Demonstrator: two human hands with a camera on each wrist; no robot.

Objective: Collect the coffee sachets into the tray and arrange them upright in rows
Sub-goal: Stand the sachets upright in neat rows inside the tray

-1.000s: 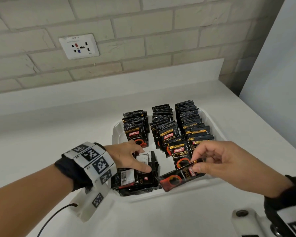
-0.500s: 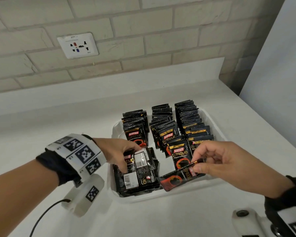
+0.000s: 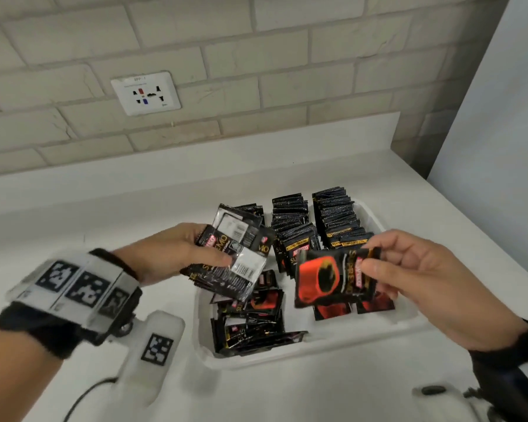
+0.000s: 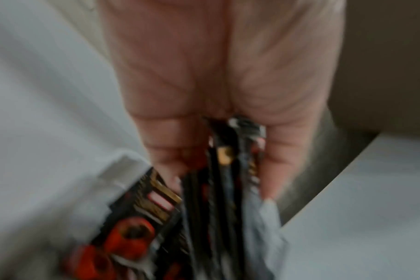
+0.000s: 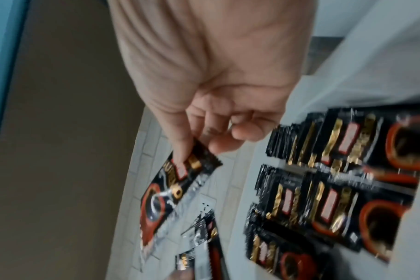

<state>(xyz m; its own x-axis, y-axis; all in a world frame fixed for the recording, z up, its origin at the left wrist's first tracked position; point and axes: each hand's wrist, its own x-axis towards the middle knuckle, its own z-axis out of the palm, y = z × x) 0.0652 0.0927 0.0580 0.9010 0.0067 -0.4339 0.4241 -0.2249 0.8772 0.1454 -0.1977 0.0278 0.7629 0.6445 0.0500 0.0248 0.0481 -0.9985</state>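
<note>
A white tray [image 3: 387,328] sits on a white surface [image 3: 73,214] against a brick wall with a socket plate [image 3: 146,93]. In the far half of the tray, black coffee sachets stand upright in three rows [image 3: 314,220], packed one behind another, the front ones showing gold lettering and a red cup. In the tray's near left corner more sachets lie flat in a loose pile [image 3: 250,324], some face down, overlapping at odd angles.

The left hand [image 3: 171,251] is raised above the near left part of the tray and grips a thick bundle of sachets [image 3: 235,254]. Its fingers are curled round the bundle, the thumb across the top where a white barcode panel faces up; the left wrist view, though blurred, shows the bundle's edges wedged between thumb and fingers [image 4: 170,144]. The bundle is clear of the flat pile below it.

The right hand [image 3: 421,278] is held over the near right part of the tray, in front of the standing rows. Its thumb and forefinger pinch a single sachet [image 3: 333,275] by one end; the other fingers are loosely bent behind. This sachet hangs tilted, red cup toward the left hand, touching nothing else. The two held lots are near each other but apart.

Both wrists carry black bands with cameras.
</note>
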